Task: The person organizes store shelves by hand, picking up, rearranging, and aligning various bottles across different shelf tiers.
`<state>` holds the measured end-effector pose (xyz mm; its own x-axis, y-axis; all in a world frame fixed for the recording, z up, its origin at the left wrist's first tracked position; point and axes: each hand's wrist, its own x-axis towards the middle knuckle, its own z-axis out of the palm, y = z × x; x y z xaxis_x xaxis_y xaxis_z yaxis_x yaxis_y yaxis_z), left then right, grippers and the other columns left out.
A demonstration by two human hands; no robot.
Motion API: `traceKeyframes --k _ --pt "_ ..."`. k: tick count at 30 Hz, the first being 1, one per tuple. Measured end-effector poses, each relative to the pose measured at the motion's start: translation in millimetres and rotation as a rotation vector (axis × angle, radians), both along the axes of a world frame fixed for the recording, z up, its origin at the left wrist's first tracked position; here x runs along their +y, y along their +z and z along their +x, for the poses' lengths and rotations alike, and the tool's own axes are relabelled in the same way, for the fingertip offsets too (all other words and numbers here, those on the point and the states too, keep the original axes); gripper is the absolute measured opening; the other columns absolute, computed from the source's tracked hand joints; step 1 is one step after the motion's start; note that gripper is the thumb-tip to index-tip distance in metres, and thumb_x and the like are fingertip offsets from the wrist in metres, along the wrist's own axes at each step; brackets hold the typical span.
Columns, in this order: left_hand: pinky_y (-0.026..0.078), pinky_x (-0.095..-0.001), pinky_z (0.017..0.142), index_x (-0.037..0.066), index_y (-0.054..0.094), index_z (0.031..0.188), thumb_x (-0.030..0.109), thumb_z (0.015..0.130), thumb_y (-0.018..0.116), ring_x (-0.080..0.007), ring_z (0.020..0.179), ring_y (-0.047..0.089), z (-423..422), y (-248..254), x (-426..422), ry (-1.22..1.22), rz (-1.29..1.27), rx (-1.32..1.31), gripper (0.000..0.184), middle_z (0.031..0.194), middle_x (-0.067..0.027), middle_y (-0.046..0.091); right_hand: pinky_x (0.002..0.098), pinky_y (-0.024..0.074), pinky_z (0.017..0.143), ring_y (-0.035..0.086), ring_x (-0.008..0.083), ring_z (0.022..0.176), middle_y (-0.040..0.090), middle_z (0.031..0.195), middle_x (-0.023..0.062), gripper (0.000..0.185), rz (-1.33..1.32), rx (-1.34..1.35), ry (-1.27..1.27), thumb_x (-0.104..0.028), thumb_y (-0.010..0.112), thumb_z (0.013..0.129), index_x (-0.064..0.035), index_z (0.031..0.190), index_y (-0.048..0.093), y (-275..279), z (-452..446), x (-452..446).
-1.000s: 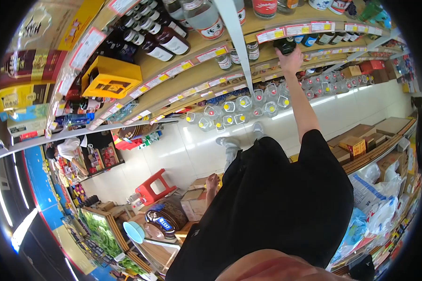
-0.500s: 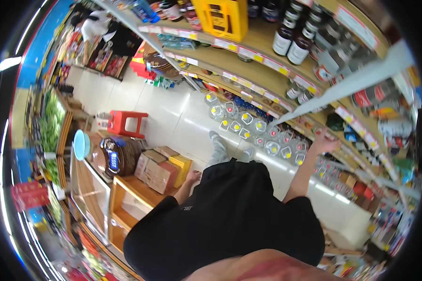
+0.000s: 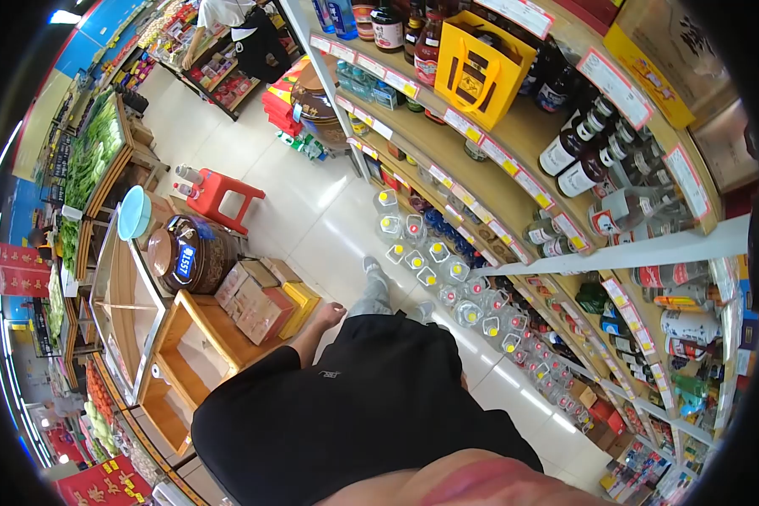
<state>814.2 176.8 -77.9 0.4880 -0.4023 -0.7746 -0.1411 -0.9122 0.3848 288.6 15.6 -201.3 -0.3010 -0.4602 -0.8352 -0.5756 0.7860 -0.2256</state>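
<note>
My left hand (image 3: 331,315) hangs beside my black shirt (image 3: 337,405), its fingers loosely curled with nothing visible in them. It is nearest to a yellow box (image 3: 300,309) and some cardboard cartons (image 3: 257,308) on a wooden stand, apart from them. My right hand is out of sight behind my body and shirt. Ahead and to the right of my feet, rows of clear plastic jugs (image 3: 415,262) with yellow and red caps stand on the floor along the shelving.
Shelves (image 3: 481,160) on the right hold dark bottles (image 3: 575,145) and a yellow gift bag (image 3: 483,69). To the left are a brown jar (image 3: 215,257), a blue basin (image 3: 134,212), a red stool (image 3: 225,196) and vegetable racks (image 3: 97,160). Farther off, a person (image 3: 249,38) stands by a display.
My right hand, held out toward the right-hand shelf before, has dropped out of view. The view has shifted, with the shelves and gift bag now farther right; my left hand stays low at my side.
</note>
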Motion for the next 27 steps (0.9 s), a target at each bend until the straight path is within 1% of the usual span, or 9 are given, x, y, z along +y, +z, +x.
traceKeyframes --k 2,4,9,13,14,16,20,22,27 --pt "0.050 -0.0431 0.104 0.008 0.072 0.123 0.048 0.088 0.063 -0.0371 0.117 0.066 17 -6 2 -0.054 0.019 0.019 0.054 0.120 -0.0234 0.071 0.0437 0.0518 0.068 0.062 0.0261 0.070 0.063 0.078 0.0137 0.050 0.101 -0.033 -0.210 -0.048 0.065 0.090 0.0018 0.099 0.064 -17 -3 9" --pt "0.050 -0.0430 0.104 0.008 0.073 0.123 0.048 0.088 0.063 -0.0373 0.117 0.067 30 -16 11 -0.057 0.052 0.010 0.053 0.119 -0.0235 0.072 0.0385 0.0526 0.058 0.061 0.0222 0.062 0.057 0.071 0.0097 0.037 0.034 -0.188 -0.309 -0.035 0.068 0.090 0.0015 0.095 0.060 141 58 -24" --pt "0.052 -0.0431 0.102 0.008 0.073 0.123 0.044 0.089 0.062 -0.0387 0.115 0.068 74 -9 -1 -0.072 0.017 -0.028 0.051 0.115 -0.0235 0.073 0.0330 0.0458 0.041 0.060 0.0214 0.054 0.060 0.068 0.0101 0.022 -0.111 -0.239 -0.578 -0.020 0.069 0.089 -0.0017 0.090 0.058 56 92 -71" --pt "0.053 -0.0475 0.096 0.004 0.071 0.121 0.040 0.095 0.054 -0.0414 0.107 0.069 131 42 -79 0.070 -0.216 -0.328 0.047 0.108 -0.0276 0.072 0.0340 0.0433 0.041 0.058 0.0200 0.050 0.056 0.058 0.0061 0.026 -0.316 -0.292 -0.047 -0.026 0.071 0.088 -0.0034 0.084 0.059 -37 145 -149" --pt "0.053 -0.0484 0.095 0.003 0.069 0.122 0.040 0.097 0.053 -0.0418 0.106 0.069 153 53 -107 0.123 -0.300 -0.407 0.047 0.107 -0.0282 0.071 0.0320 0.0425 0.045 0.059 0.0179 0.052 0.058 0.060 0.0068 0.027 -0.280 -0.167 0.180 -0.025 0.069 0.090 -0.0005 0.081 0.064 18 186 -176" --pt "0.053 -0.0460 0.096 -0.001 0.062 0.130 0.034 0.103 0.054 -0.0395 0.110 0.068 211 75 -173 0.153 -0.469 -0.496 0.046 0.116 -0.0260 0.071 0.0439 0.0529 0.074 0.071 0.0309 0.077 0.075 0.088 0.0210 0.041 -0.509 -0.279 0.315 -0.036 0.066 0.083 0.0030 0.092 0.074 2 251 -216" --pt "0.050 -0.0429 0.102 -0.002 0.057 0.134 0.020 0.100 0.061 -0.0357 0.119 0.063 313 144 -325 0.259 -1.038 -0.645 0.041 0.129 -0.0232 0.064 0.0289 0.0522 0.072 0.065 0.0133 0.080 0.070 0.093 0.0066 0.027 -1.030 -0.521 0.230 -0.018 0.069 0.094 0.0021 0.111 0.069 189 477 -242" --pt "0.046 -0.0437 0.106 -0.003 0.053 0.137 0.015 0.098 0.061 -0.0383 0.124 0.058 360 180 -386 0.140 -1.184 -0.787 0.044 0.134 -0.0235 0.059 0.0298 0.0527 0.075 0.065 0.0148 0.079 0.071 0.090 0.0095 0.035 -0.887 -0.657 0.224 -0.018 0.073 0.093 0.0017 0.121 0.067 296 583 -248" --pt "0.040 -0.0473 0.110 -0.005 0.046 0.144 0.013 0.098 0.060 -0.0440 0.127 0.052 431 211 -480 0.139 -1.443 -0.737 0.051 0.136 -0.0265 0.056 0.0374 0.0529 0.073 0.063 0.0241 0.080 0.063 0.107 0.0175 0.056 -1.525 -0.411 0.498 -0.015 0.074 0.089 0.0037 0.137 0.054 364 761 -299"
